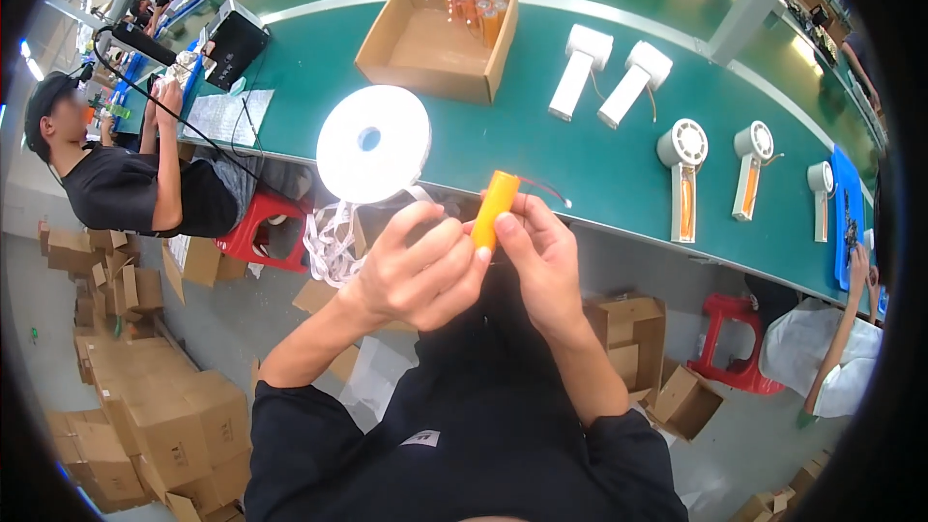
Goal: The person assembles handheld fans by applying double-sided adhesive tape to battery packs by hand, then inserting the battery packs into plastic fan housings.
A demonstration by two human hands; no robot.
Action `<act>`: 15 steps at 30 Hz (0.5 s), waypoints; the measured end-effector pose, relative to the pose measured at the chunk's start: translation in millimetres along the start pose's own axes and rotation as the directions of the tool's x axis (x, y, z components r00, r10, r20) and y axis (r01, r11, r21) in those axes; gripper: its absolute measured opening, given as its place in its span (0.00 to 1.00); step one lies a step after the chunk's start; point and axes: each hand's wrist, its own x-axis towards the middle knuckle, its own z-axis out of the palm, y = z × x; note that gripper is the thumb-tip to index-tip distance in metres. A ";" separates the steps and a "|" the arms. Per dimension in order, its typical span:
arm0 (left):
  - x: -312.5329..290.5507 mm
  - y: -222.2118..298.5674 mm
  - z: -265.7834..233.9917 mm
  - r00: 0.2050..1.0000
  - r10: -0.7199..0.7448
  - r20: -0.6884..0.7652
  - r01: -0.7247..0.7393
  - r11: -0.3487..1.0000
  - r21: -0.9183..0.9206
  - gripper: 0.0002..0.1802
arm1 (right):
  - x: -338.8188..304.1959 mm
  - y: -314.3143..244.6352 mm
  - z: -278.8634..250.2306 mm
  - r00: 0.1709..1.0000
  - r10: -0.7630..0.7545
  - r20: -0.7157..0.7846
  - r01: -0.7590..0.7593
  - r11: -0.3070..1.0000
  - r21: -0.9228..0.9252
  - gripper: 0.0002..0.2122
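In front of my body, near the bench edge, an orange cylindrical battery [497, 205] stands tilted between my hands. My right hand [543, 256] grips it from the right, thumb on its side. Thin dark and red wires [543, 188] run from its top to a small white connector. My left hand [420, 266] is closed, its curled fingers pressed against the battery's lower left side. Just beyond that hand is a large white tape roll [377, 140] at the bench edge. A short white strip [420, 194] reaches from the roll toward my left fingers; its end is hidden.
A cardboard box [425, 77] with several wrapped orange batteries stands on the green bench [541, 150]. White handheld fan bodies [683, 145] lie to the right. Loose white strip [333, 246] hangs below the roll. Red stools [266, 229] and co-workers are at both sides.
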 end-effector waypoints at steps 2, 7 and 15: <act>-10.4 -2.7 2.4 0.998 -0.030 0.056 0.035 0.996 -0.087 0.12 | -6.2 4.4 -5.0 0.999 -0.014 -0.029 0.014 1.000 -0.010 0.16; -74.1 -52.1 7.0 0.800 -0.375 0.469 0.448 0.893 -0.048 0.54 | -31.3 14.9 -36.3 0.975 -0.048 -0.217 0.032 0.997 -0.076 0.15; -107.3 -102.8 2.7 0.558 -0.538 0.632 0.531 0.817 0.226 0.52 | -51.7 40.2 -52.5 0.992 0.087 -0.091 -0.088 0.996 -0.010 0.15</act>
